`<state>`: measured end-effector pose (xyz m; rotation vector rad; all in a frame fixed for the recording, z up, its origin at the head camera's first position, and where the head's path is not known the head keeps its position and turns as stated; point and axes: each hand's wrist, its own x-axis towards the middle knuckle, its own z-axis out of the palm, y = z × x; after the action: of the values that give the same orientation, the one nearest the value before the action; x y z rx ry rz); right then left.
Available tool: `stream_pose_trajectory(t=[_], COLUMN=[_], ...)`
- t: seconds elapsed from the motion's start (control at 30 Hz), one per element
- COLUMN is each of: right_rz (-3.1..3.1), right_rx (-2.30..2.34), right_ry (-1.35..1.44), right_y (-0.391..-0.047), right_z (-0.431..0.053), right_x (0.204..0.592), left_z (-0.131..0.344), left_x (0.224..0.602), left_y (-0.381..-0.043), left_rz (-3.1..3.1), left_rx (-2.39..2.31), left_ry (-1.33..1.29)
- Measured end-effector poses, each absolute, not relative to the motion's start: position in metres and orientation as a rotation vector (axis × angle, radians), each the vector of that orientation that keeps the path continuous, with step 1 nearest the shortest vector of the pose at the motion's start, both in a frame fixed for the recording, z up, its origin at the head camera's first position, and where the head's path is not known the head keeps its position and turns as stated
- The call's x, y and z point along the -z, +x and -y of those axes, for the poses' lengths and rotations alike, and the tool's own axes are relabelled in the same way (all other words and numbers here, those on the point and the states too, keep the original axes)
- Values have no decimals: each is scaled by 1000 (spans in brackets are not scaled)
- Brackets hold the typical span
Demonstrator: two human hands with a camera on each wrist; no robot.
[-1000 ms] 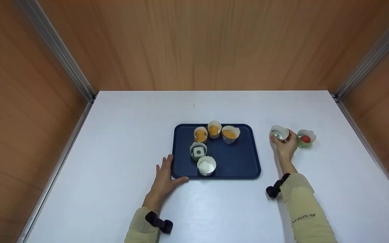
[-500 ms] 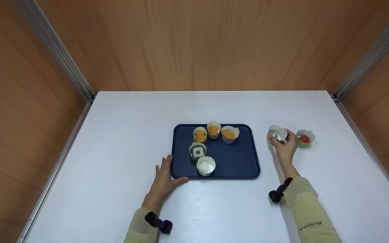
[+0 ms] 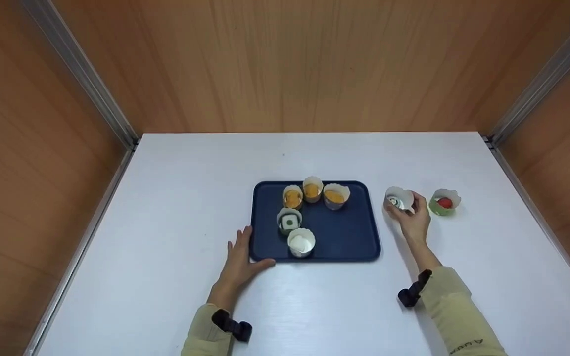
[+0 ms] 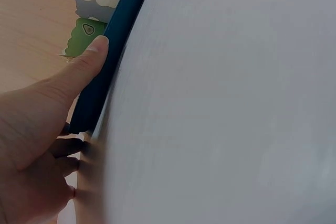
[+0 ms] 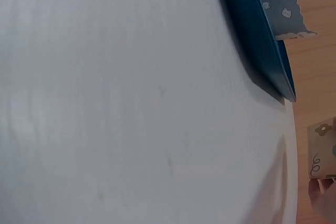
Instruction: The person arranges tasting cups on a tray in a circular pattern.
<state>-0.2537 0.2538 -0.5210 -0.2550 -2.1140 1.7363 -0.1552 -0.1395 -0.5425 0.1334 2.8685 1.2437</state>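
Note:
My left hand (image 3: 235, 264) lies at the near left corner of a dark blue tray (image 3: 349, 237), fingers straight along its left side. Its thumb (image 4: 86, 64) touches the tray's front edge in the left wrist view. To the right of the tray, my right hand (image 3: 416, 221) pinches a pale paper baking cup (image 3: 403, 196) between thumb and fingers. Something small with a swirl shows inside that cup. The right wrist view catches the cup's drawn side (image 5: 320, 142) and fingertips at its bottom.
On the tray stand three cups with orange filling (image 3: 336, 196), a green cup holding a white square piece (image 3: 289, 221) and a cup with white filling (image 3: 301, 242). A green cup with a red piece (image 3: 445, 203) stands right of my right hand. Wooden walls (image 3: 285, 64) enclose the table.
My right hand has moved left with the baking cup, closer to the tray and away from the cup with the red piece. My left hand has stayed at the tray's corner.

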Motion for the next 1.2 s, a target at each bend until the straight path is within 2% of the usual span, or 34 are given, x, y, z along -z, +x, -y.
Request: stream_pose_trajectory(t=[0.77,1.2], right_rz=[2238,2274], right_rx=[-1767,-1837], right_ry=[-91,-14], right_y=[-227,-225], right_z=[-220,-198], right_x=[512,511], left_z=[139,139], left_x=[541,541], left_y=[-154,-154], left_rz=[-2891,-2894], left_rx=[-1242,-1247], left_ry=[167,163])
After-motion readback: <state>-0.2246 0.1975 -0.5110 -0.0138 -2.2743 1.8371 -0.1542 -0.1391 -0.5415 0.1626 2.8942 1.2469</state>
